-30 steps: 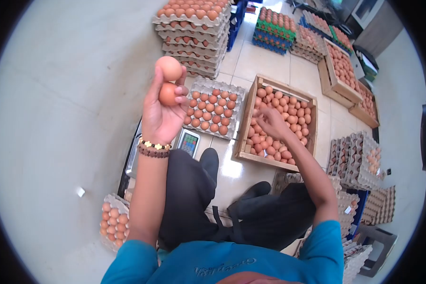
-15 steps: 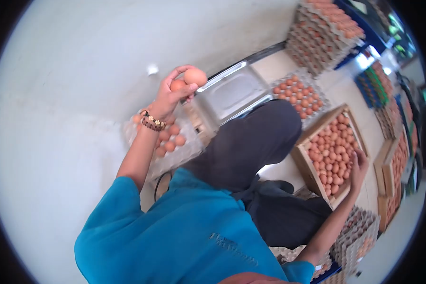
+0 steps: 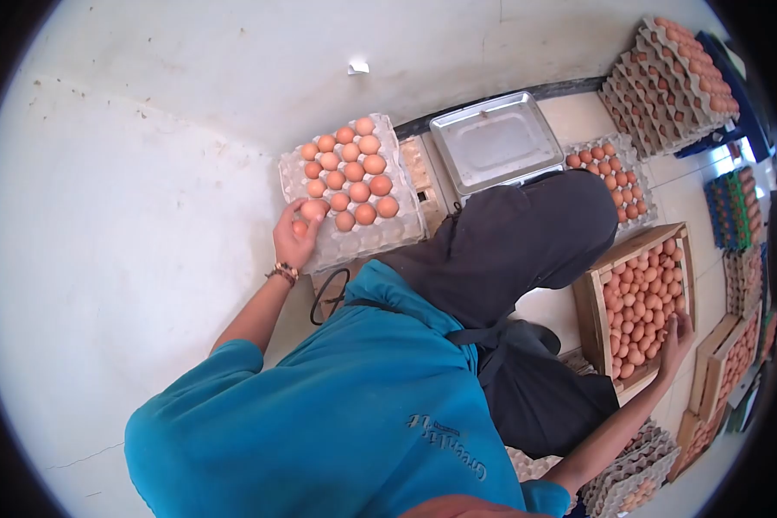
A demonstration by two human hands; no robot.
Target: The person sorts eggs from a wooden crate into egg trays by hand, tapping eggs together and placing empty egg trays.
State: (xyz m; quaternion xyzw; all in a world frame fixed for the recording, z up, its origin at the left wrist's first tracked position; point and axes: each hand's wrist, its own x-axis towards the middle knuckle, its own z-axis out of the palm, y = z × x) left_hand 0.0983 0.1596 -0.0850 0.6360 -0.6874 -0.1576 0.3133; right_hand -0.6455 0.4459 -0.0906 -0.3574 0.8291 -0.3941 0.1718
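Observation:
At the near left corner of a grey egg tray [image 3: 367,244], my left hand [image 3: 293,244] is closed around two brown eggs, an upper egg [image 3: 313,210] and a lower egg [image 3: 300,228]. Several eggs stand in rows in this tray, and its near row of cups is bare. My right hand [image 3: 679,344] reaches over the right side of a wooden crate [image 3: 590,319] heaped with loose brown eggs [image 3: 639,302]. Its fingers are apart and touch the eggs at the crate's edge; I see nothing held in them.
A shallow metal pan [image 3: 496,142] lies beyond my knee. Beside it is another filled egg tray [image 3: 613,180]. A tall stack of egg trays [image 3: 665,86] stands at the back right. More wooden crates [image 3: 712,371] line the right. A cable [image 3: 330,298] loops near my waist.
My left hand has come down with the two eggs from above to the tray's near corner. The camera view has shifted left. My right hand stays at the crate.

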